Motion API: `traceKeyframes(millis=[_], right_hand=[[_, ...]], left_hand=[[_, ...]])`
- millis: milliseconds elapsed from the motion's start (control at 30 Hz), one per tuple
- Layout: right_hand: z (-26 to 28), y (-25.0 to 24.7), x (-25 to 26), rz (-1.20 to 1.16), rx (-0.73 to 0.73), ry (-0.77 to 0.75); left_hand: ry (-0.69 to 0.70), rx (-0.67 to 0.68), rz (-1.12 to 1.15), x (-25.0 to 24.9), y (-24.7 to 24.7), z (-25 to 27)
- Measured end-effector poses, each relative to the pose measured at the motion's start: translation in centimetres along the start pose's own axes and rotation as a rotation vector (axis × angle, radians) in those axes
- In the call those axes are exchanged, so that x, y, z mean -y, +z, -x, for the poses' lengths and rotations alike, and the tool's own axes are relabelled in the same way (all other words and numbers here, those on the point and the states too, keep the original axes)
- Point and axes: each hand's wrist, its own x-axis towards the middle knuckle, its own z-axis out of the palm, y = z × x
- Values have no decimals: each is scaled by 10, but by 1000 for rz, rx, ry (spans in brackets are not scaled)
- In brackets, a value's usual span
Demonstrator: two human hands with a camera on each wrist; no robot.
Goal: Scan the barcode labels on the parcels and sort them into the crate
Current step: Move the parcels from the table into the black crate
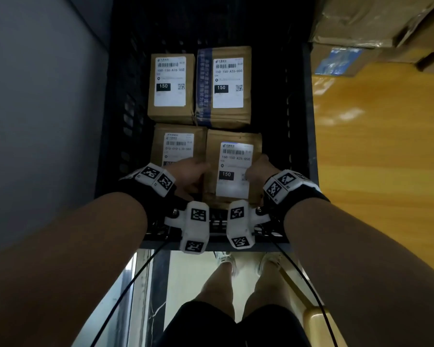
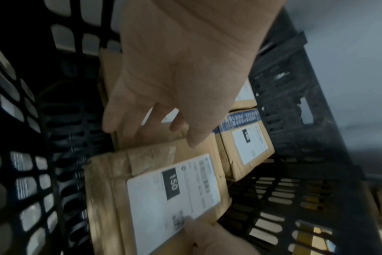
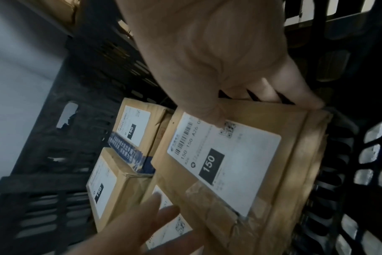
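Observation:
Several brown cardboard parcels with white barcode labels lie in a black slatted crate [image 1: 125, 121]. My hands are on either side of the near-right parcel [image 1: 232, 169], whose label reads 150. My right hand [image 1: 258, 169] grips its right edge: the thumb lies on the label and the fingers [image 3: 294, 93] curl over the side. My left hand [image 1: 188, 171] touches the parcel's left side with straight, spread fingers [image 3: 146, 215], and its thumb [image 2: 194, 138] rests on the top edge. The near-left parcel [image 1: 178, 144] is partly hidden under my left hand.
Two more parcels, the far-left one [image 1: 171, 88] and one with blue tape [image 1: 223, 86], lie at the crate's back. A yellow wooden surface [image 1: 381, 159] with stacked cardboard boxes [image 1: 373, 26] is on the right and a grey wall [image 1: 35, 96] on the left. My legs show below the crate.

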Motion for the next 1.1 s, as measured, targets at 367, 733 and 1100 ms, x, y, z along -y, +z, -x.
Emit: traceKeyframes(millis=[367, 733, 1100], right_hand=[[-5, 0, 8, -325, -17, 71], [57, -40, 37, -171, -87, -190], [160, -183, 60, -381, -113, -373]], left_hand=[[116, -75, 4, -5, -2, -4], [267, -233, -95, -26, -25, 47], [613, -226, -140, -138, -7, 156]])
